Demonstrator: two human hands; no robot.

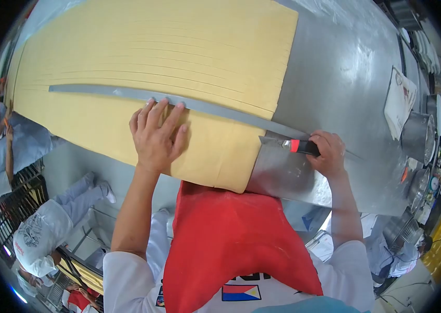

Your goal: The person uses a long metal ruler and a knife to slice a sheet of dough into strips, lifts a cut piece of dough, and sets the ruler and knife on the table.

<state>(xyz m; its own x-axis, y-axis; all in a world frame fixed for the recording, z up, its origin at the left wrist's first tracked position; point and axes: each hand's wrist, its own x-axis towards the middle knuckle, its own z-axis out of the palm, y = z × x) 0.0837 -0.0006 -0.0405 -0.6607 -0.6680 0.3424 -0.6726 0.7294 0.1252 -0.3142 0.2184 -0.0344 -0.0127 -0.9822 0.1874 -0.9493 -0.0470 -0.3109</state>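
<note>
A wide, flat sheet of yellow dough covers much of the steel table, with several thin parallel lines cut across its upper part. Across it lies a long metal ruler, its right end reaching past the dough's edge. My left hand rests with spread fingers, the fingertips on the ruler's near edge. Beyond the dough's right edge, my right hand grips a utility knife with a black and red handle. The knife's blade points left, close to the dough's edge, and my right fingers are at the ruler's end.
Bare steel table shows to the right. Along its far right side are a white cloth and a metal pot. People in white stand at the left, including one person near metal racks.
</note>
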